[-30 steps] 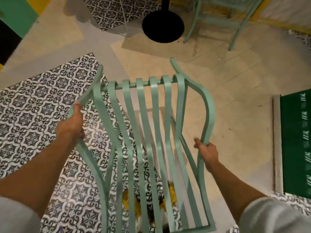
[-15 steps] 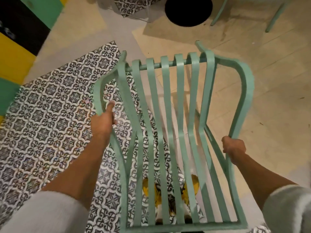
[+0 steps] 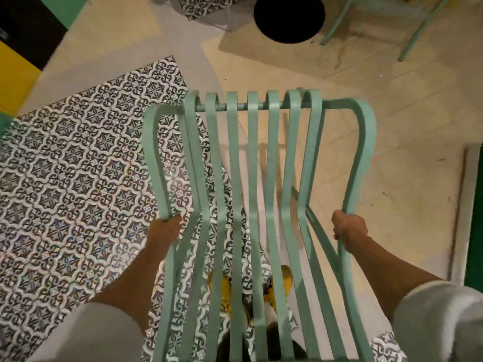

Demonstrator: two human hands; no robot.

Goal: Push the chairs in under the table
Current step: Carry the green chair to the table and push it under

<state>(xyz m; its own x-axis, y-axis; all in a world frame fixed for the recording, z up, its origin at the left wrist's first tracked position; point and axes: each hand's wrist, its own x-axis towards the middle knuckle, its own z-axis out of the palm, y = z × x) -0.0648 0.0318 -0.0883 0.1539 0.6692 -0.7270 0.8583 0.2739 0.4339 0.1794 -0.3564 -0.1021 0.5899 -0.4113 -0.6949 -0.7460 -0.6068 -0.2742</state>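
A mint-green metal chair with long slats fills the middle of the view, seen from above. My left hand grips its left armrest loop from below. My right hand is closed around the right armrest. The table's round black base lies on the floor straight ahead at the top; the tabletop itself is out of view.
A second mint-green chair's legs stand at the top right beyond the black base. Patterned black-and-white tiles cover the floor on the left, pale boards on the right. A dark green panel runs along the right edge. My yellow shoes show through the slats.
The chair has straightened and swung right, so it now points squarely toward the black base. The base has come closer. Both hands keep their hold on the armrests.
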